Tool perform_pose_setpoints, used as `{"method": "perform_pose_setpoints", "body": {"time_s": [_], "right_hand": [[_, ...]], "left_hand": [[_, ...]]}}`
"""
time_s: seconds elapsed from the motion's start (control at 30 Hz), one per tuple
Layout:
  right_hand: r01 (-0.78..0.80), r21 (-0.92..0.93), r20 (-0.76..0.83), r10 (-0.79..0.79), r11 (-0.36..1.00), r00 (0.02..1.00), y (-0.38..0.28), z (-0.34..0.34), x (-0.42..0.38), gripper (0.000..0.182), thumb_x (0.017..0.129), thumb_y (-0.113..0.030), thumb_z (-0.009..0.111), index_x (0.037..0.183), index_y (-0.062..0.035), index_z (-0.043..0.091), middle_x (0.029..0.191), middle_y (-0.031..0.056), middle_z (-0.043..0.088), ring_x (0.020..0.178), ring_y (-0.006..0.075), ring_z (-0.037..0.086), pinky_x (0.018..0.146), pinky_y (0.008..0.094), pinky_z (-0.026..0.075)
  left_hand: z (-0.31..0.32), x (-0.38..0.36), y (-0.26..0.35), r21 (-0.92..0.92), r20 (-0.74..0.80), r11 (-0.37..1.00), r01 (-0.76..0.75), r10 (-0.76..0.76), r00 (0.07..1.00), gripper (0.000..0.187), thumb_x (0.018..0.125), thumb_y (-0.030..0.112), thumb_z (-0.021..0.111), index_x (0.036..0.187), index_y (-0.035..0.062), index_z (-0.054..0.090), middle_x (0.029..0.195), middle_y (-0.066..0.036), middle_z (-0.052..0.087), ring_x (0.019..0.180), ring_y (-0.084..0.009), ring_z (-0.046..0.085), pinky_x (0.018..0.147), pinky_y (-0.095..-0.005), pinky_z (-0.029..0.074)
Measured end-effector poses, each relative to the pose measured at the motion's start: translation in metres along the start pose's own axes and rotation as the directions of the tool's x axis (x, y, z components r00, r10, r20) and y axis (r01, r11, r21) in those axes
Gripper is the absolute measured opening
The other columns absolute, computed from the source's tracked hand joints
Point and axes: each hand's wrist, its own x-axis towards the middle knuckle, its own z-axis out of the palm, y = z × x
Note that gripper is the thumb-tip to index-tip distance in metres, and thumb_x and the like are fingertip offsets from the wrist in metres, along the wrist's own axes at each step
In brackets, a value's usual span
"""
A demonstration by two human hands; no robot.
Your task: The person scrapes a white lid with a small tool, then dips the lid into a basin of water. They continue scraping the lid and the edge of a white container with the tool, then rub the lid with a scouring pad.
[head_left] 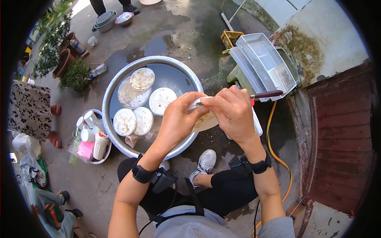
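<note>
My left hand (178, 117) grips a round whitish lid (206, 123) with yellow-brown stains, holding it tilted above the right rim of the basin. My right hand (234, 113) is closed around a knife, its dark brown handle (268, 94) sticking out to the right. A short grey bit of its blade shows at the lid's upper edge, between both hands; most of the blade is hidden by fingers. Below, a large metal basin (109, 127) holds dark water and several stained round lids (162, 101), some overlapping.
A tub (104, 158) with mugs and a pink item stands left of the basin. Clear plastic bins (260, 59) lean at the upper right, near a yellow crate (231, 39). An orange hose (274, 148) runs down the right. Potted plants (63, 63) and other people's legs are farther off.
</note>
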Motion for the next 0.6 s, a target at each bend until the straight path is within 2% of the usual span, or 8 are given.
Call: {"method": "perform_pose_setpoints", "body": {"time_s": [0.23,0.37,0.5,0.6], "right_hand": [[0.017,-0.044,-0.025,-0.018,0.999,1.000,0.005,-0.004,-0.001,0.015,0.080,-0.012,0.074,0.093,-0.0195,0.075,0.076,-0.0039,0.059,0.077,0.0183,0.056,0.071,0.0350,0.035],[0.051,-0.009,0.000,-0.051,0.999,0.999,-0.003,0.003,0.003,0.014,0.079,-0.013,0.075,0.092,-0.0199,0.075,0.075,-0.0044,0.058,0.077,0.0180,0.056,0.070,0.0348,0.035],[0.037,-0.037,-0.002,-0.037,0.999,0.999,0.004,-0.004,0.001,0.017,0.080,-0.013,0.079,0.096,-0.0193,0.075,0.076,-0.0034,0.061,0.075,0.0188,0.056,0.070,0.0352,0.035],[0.003,-0.049,-0.018,-0.003,0.999,1.000,0.004,-0.008,0.001,0.015,0.082,-0.013,0.078,0.096,-0.0176,0.075,0.077,-0.0025,0.062,0.075,0.0203,0.056,0.070,0.0358,0.035]], "left_hand": [[-0.005,0.001,0.001,0.001,0.026,0.999,0.048,-0.048,0.999,0.028,0.087,0.013,0.075,0.114,0.0033,0.071,0.104,-0.016,0.072,0.095,-0.0316,0.071,0.084,-0.0383,0.053],[0.001,-0.001,0.000,0.004,0.037,0.997,0.074,-0.074,0.997,0.029,0.087,0.014,0.075,0.114,0.0033,0.071,0.105,-0.016,0.072,0.096,-0.0320,0.071,0.084,-0.0384,0.053],[-0.004,0.002,0.002,0.010,0.018,0.999,0.034,-0.034,0.999,0.029,0.087,0.014,0.075,0.113,0.0031,0.071,0.105,-0.016,0.072,0.096,-0.0327,0.071,0.084,-0.0384,0.053],[-0.006,0.002,0.004,0.003,0.023,0.999,0.048,-0.048,0.999,0.028,0.087,0.014,0.075,0.113,0.0040,0.071,0.103,-0.016,0.072,0.096,-0.0281,0.071,0.084,-0.0368,0.053]]}}
